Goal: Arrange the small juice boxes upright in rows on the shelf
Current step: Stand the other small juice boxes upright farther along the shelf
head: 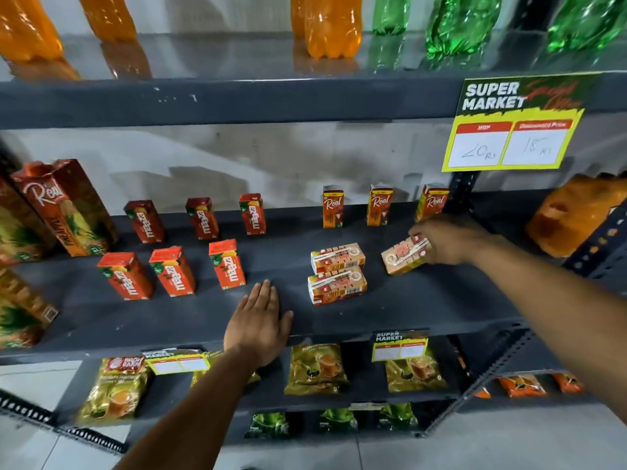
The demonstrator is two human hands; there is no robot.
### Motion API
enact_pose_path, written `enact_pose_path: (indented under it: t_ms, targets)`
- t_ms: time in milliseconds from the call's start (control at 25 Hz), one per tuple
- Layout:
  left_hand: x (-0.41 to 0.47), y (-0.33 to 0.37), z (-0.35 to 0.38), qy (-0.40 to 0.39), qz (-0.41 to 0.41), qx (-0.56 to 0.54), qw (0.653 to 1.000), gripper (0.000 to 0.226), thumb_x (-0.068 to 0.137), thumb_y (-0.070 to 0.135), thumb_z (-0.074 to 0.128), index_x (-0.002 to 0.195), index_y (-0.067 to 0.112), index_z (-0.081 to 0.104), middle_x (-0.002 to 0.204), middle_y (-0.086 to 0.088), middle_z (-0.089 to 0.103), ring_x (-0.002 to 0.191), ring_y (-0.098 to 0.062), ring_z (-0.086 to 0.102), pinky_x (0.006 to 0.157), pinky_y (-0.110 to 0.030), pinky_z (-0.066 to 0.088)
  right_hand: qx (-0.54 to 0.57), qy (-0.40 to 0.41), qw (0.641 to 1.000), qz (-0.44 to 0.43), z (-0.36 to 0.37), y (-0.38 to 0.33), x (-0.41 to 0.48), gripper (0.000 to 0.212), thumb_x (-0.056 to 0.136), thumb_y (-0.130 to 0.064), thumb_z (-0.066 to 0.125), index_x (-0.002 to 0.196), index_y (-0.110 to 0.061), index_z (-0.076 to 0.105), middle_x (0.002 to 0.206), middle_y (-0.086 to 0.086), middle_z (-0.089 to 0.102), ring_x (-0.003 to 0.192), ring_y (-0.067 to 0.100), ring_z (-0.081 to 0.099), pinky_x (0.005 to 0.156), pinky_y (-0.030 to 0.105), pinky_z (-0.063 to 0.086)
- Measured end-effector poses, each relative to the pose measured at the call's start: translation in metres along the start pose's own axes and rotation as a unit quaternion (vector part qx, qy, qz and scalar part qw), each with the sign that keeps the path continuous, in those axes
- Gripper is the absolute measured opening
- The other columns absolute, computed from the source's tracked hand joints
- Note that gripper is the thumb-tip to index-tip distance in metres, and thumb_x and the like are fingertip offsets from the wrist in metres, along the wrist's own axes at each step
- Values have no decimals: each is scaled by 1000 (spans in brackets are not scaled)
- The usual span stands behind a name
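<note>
The left hand (259, 325) lies flat, palm down, fingers straight and close together, thumb spread out to the right. Its bare forearm runs up from the lower left. The right hand (448, 242) is extended farther forward on a nearly straight arm coming in from the lower right, knuckles up, its fingers (419, 234) curled in a closed grip around a small carton (402, 256).

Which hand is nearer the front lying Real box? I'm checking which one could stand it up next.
Left. The left hand rests flat on the shelf just left of the front lying Real box; the right hand is farther back right, gripping another lying box.
</note>
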State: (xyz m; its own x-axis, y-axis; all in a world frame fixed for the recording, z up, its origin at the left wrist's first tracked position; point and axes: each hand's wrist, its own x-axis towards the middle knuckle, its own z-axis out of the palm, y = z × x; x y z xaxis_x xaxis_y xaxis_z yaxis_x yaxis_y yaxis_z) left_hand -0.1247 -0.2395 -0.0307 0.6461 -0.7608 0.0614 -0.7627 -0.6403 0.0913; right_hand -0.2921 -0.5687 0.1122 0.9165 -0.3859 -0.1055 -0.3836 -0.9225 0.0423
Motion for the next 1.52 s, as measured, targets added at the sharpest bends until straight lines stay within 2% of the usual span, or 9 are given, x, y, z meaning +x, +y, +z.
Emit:
enact_pose_path:
  t_ms: [80, 160, 320, 720, 880, 1040, 1160, 1360, 1520]
  targets:
    - [1, -1, 1, 5, -1, 2, 1000, 75, 93, 57, 9, 149, 7, 12, 160, -8, 7, 146, -20, 2, 116, -33, 2, -68, 9, 996, -61, -11, 6, 3, 24, 75, -28, 65, 98, -24, 65, 102, 1, 62, 95, 24, 59, 81, 39, 50]
    - [0, 0, 2, 8, -2, 3, 1000, 75, 93, 57, 9, 149, 7, 12, 160, -8, 8, 146, -20, 2, 116, -33, 2, -82, -10, 992, -98, -15, 10, 5, 33, 82, -22, 56, 115, -23, 62, 123, 1, 60, 112, 24, 54, 93, 38, 46]
    - [0, 0, 1, 8, -4, 4, 1000, 76, 92, 57, 8, 149, 7, 12, 160, -9, 8, 146, -20, 3, 117, -34, 3, -138, -25, 976, -166, -17, 17, 4, 63, 80, -2, 59, 137, -26, 45, 146, -2, 43, 128, 25, 44, 101, 39, 42]
    - [-1, 2, 0, 12, -6, 9, 1000, 73, 94, 56, 11, 149, 8, 13, 160, -8, 9, 146, -20, 3, 117, -34, 2, -152, -2, 975, -164, -24, 29, 5, 63, 78, -9, 63, 137, -25, 46, 141, -2, 49, 128, 21, 44, 102, 38, 41]
    - [-1, 2, 1, 12, -7, 9, 1000, 74, 93, 56, 10, 149, 9, 13, 160, -8, 8, 146, -20, 3, 117, -34, 2, -308, -5, 931, -196, -19, 14, 7, 56, 82, -17, 61, 135, -27, 47, 138, -5, 51, 128, 24, 39, 103, 39, 35]
    - [-1, 1, 1, 14, -7, 7, 1000, 74, 93, 56, 10, 149, 8, 14, 160, -8, 10, 146, -20, 4, 117, -34, 3, -431, -7, 882, -193, 2, -11, 9, 35, 88, -14, 54, 123, -17, 55, 116, 2, 64, 109, 29, 52, 95, 40, 34]
    - [-2, 2, 2, 19, -7, 7, 1000, 76, 92, 57, 7, 149, 8, 15, 160, -9, 11, 146, -21, 5, 117, -34, 3, -426, -6, 896, -128, 2, -11, 8, 30, 85, -15, 56, 114, -18, 60, 113, 2, 64, 106, 28, 55, 89, 37, 37]
    - [-1, 2, 2, 17, -8, 9, 1000, 77, 91, 57, 5, 149, 7, 15, 160, -10, 12, 146, -21, 6, 117, -34, 2, -274, 69, 959, 8, 10, 11, 1, 41, 73, -32, 64, 114, -28, 60, 118, -6, 62, 110, 19, 56, 85, 32, 41]
    - [-1, 2, 2, 14, -7, 10, 1000, 75, 93, 56, 8, 149, 7, 15, 160, -9, 11, 146, -21, 5, 116, -34, 2, -288, 74, 954, -35, 18, 17, -4, 49, 75, -23, 65, 121, -34, 56, 124, -8, 56, 120, 23, 43, 90, 35, 35]
